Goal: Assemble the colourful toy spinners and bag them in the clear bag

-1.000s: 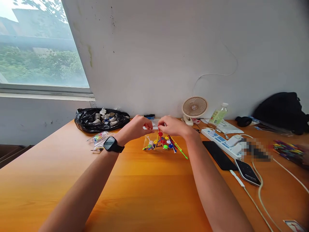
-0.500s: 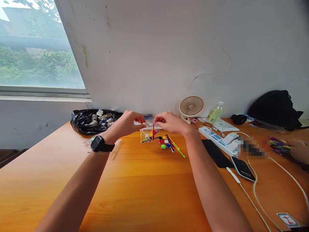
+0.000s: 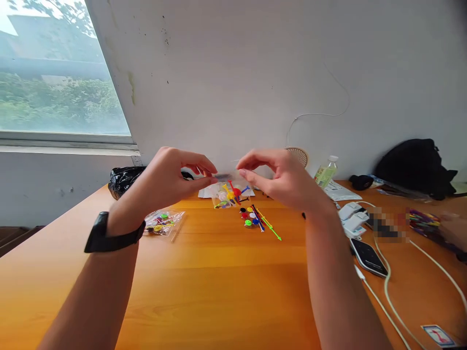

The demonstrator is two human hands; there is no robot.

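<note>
My left hand (image 3: pixel 171 176) and my right hand (image 3: pixel 280 177) pinch the two top corners of a small clear plastic bag (image 3: pixel 229 190), lifted above the orange table (image 3: pixel 219 282). Inside the bag are colourful plastic discs and sticks. Below it on the table lie loose coloured discs and sticks (image 3: pixel 257 221), among them a long green stick. A black watch sits on my left wrist.
A second clear bag of coloured parts (image 3: pixel 163 222) lies left. A black bag (image 3: pixel 122 179) is at the back left. A fan, a bottle (image 3: pixel 325 172), a power strip, a phone (image 3: pixel 368 256) and white cables crowd the right. Another person's hand (image 3: pixel 452 226) is at the right edge.
Both hands have raised the clear bag off the table and nearer to the camera. Some pieces stayed on the table below it.
</note>
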